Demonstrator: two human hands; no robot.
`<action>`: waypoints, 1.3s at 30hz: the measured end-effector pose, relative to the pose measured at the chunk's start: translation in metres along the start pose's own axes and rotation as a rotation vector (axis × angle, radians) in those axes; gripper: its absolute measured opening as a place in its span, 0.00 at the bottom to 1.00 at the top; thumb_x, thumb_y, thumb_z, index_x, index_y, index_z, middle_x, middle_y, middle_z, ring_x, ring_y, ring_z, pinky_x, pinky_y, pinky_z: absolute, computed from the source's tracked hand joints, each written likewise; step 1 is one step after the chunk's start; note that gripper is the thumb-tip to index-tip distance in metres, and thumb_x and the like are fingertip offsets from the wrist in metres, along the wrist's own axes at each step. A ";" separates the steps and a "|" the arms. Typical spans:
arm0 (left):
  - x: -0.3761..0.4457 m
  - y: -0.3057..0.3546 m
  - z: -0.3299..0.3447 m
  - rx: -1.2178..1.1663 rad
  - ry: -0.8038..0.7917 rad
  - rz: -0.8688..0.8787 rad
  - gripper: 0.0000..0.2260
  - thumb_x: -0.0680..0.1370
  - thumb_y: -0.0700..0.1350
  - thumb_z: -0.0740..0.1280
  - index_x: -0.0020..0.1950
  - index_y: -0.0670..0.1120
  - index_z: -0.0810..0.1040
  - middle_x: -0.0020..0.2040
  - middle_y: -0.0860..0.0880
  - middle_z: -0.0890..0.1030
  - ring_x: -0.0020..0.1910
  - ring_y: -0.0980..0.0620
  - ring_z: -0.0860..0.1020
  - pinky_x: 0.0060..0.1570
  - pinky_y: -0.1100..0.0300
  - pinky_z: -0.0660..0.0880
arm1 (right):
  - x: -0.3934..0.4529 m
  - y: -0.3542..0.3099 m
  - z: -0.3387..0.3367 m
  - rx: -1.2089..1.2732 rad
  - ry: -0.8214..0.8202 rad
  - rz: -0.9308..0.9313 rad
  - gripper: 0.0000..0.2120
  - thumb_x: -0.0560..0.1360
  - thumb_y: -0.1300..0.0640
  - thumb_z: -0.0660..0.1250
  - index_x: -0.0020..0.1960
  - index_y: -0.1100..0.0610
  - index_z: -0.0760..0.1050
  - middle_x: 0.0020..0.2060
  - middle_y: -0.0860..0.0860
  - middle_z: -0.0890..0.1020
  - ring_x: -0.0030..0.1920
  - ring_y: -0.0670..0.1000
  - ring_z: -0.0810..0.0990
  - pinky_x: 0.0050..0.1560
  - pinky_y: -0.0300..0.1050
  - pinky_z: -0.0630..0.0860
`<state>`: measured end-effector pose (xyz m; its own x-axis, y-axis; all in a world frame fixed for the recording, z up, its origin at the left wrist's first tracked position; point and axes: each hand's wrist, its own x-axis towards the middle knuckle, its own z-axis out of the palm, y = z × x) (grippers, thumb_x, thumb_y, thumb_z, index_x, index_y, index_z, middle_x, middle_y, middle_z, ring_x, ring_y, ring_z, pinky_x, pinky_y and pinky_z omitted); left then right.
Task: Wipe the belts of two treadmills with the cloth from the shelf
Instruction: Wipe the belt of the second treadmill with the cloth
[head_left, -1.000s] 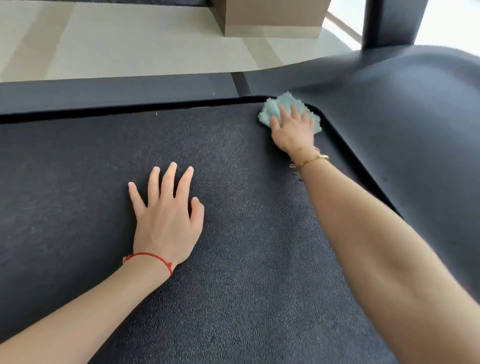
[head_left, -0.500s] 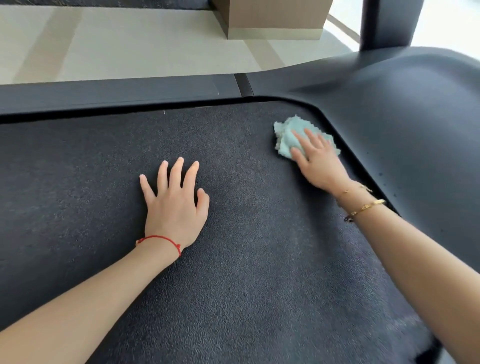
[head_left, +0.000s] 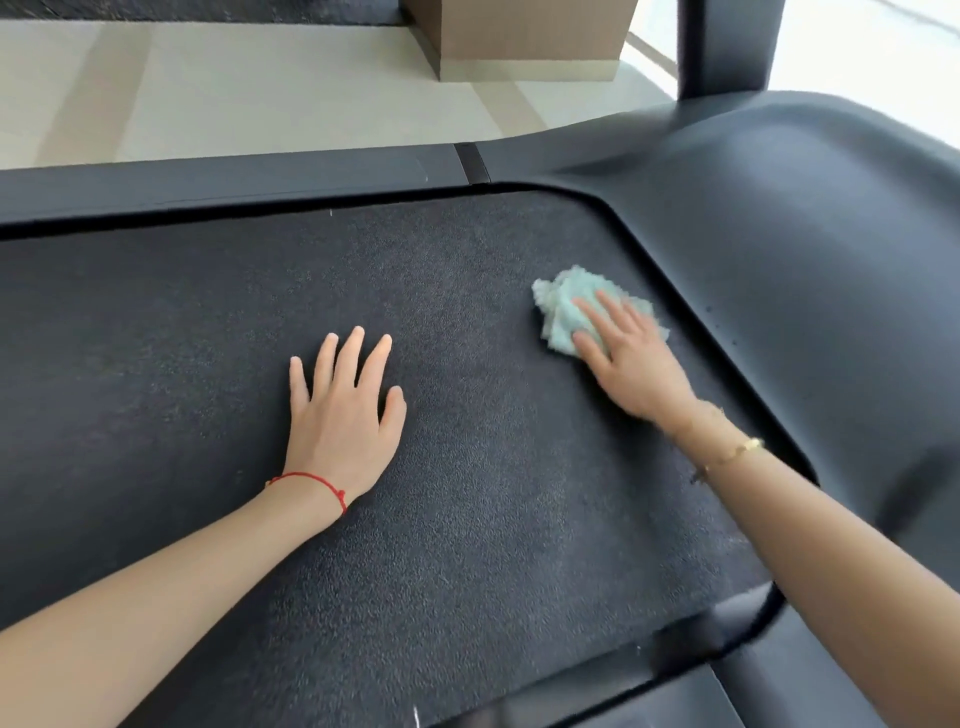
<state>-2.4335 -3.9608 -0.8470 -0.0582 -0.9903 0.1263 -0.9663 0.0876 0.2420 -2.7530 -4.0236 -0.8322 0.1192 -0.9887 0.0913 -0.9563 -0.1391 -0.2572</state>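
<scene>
A person's two bare arms reach over a dark, textured treadmill belt (head_left: 467, 493). The right hand (head_left: 631, 358) presses flat on a crumpled pale-green cloth (head_left: 563, 312), fingers (head_left: 597, 312) spread across its top; its grip is a flat press rather than a closed pinch, and the cloth bunches out ahead of and to the left of the fingertips. The hand is slightly blurred. Just to the right of it runs the curved edge of the dark motor cover (head_left: 805, 260). The left hand (head_left: 345, 415) lies well to the left of the cloth, palm down on the belt, fingers splayed, its grip wide and holding nothing. A red string bracelet (head_left: 311, 480) circles the left wrist, a gold bracelet (head_left: 737, 452) the right. Beyond the belt lies a dark side rail (head_left: 218, 176), then pale floor (head_left: 234, 83).
</scene>
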 end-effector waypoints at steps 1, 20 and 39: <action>-0.009 -0.001 -0.002 0.010 -0.001 0.008 0.27 0.81 0.55 0.48 0.79 0.49 0.61 0.79 0.45 0.60 0.79 0.43 0.56 0.75 0.37 0.51 | 0.006 0.001 0.001 -0.006 0.016 0.087 0.25 0.82 0.42 0.50 0.77 0.47 0.59 0.78 0.53 0.58 0.78 0.58 0.53 0.78 0.52 0.46; -0.029 0.000 -0.003 -0.001 0.034 0.008 0.29 0.79 0.56 0.47 0.78 0.49 0.64 0.78 0.45 0.63 0.78 0.42 0.58 0.75 0.37 0.51 | -0.012 0.010 -0.008 -0.048 -0.005 0.236 0.25 0.83 0.44 0.50 0.79 0.46 0.55 0.79 0.53 0.55 0.78 0.59 0.49 0.77 0.55 0.42; -0.029 -0.003 -0.002 -0.021 0.036 0.015 0.25 0.82 0.53 0.55 0.79 0.50 0.60 0.79 0.45 0.60 0.79 0.43 0.55 0.76 0.38 0.47 | -0.152 -0.076 0.002 -0.009 -0.095 -0.100 0.28 0.79 0.39 0.47 0.78 0.44 0.57 0.78 0.49 0.57 0.78 0.57 0.52 0.78 0.53 0.43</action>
<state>-2.4286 -3.9322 -0.8492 -0.0635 -0.9844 0.1641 -0.9599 0.1052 0.2599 -2.6983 -3.8625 -0.8283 0.2382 -0.9709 0.0245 -0.9408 -0.2369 -0.2425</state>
